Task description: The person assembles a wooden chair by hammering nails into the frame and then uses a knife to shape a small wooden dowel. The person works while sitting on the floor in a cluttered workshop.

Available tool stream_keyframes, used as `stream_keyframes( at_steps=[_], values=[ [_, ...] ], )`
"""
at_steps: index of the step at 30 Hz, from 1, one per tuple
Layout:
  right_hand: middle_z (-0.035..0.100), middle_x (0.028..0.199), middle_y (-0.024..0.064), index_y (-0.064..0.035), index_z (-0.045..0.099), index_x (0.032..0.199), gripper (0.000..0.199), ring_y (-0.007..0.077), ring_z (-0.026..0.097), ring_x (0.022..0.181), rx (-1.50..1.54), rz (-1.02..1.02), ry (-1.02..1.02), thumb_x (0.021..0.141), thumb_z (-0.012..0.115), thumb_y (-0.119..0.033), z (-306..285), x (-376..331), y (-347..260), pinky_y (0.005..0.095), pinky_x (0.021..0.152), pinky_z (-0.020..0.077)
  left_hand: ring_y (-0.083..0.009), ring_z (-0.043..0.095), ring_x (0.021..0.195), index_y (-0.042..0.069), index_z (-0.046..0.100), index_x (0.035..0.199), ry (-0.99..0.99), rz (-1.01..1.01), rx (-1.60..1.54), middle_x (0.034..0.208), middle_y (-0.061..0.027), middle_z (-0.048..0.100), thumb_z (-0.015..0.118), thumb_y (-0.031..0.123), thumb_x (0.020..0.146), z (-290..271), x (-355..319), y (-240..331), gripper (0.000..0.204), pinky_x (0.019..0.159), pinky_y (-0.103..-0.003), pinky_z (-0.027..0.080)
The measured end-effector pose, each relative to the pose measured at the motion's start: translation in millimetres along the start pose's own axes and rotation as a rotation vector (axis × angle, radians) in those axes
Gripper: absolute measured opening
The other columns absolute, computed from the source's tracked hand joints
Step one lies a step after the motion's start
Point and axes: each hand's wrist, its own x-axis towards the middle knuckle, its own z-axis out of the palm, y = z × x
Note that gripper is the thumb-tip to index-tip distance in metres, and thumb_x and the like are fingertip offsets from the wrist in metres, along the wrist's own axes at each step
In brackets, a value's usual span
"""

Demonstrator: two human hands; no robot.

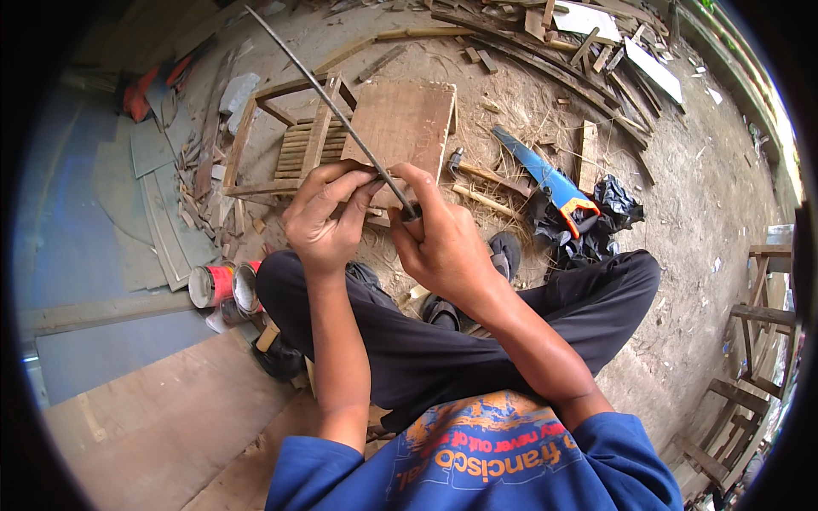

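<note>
A long, thin dark metal rod (315,85) slants from the upper left down between my hands. Its thicker, dark lower end sits in the curled fingers of my right hand (450,247), forefinger stretched along it. The fingertips of my left hand (322,223) are pinched together right beside the rod; what lies between them is too hidden to name. Just beyond both hands is a low wooden board top (400,119), with a wooden frame (241,153) to its left. A hammer (486,175) and a blue handsaw (541,175) with an orange-edged handle lie to the right.
Black plastic (615,203) lies crumpled under and around the saw handle. Two red-and-white cans (210,286) are by my left knee. Scrap wood (545,64) is heaped at the far right, and a wooden ladder-like frame (761,315) stands at the right edge.
</note>
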Motion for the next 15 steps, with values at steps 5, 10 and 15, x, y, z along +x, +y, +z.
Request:
stream_keyframes(
  at_steps=[5,10,15],
  values=[
    [0.057,0.053,0.0178,-0.0015,0.04,0.14,0.058,0.0404,0.063,0.054,0.011,-0.005,0.012,0.088,0.065,0.002,5,4,1,0.0427,0.051,0.0441,-0.0182,0.072,0.083,0.0,0.076,0.096,-0.005,0.004,0.024,0.092,-0.0108,0.074,0.08,-0.007,0.079,-4,0,-5,0.018,0.07,-0.029,0.058],
    [0.063,0.062,0.019,0.001,0.037,0.141,0.063,0.0429,0.065,0.063,-0.038,0.005,-0.014,0.085,0.065,0.0,10,3,14,0.0502,0.057,0.048,-0.0186,0.072,0.083,-0.001,0.076,0.095,0.002,-0.019,0.02,0.093,-0.0106,0.074,0.081,-0.005,0.079,-8,-1,-7,0.017,0.073,-0.029,0.058],
    [0.061,0.059,0.0215,-0.0017,0.036,0.142,0.061,0.0439,0.065,0.062,-0.022,0.038,-0.019,0.088,0.064,0.001,15,-1,47,0.0479,0.056,0.047,-0.0183,0.071,0.084,-0.002,0.076,0.094,0.008,-0.043,-0.052,0.093,-0.0107,0.074,0.082,-0.004,0.079,-6,-4,-13,0.017,0.075,-0.029,0.057]
  ],
)
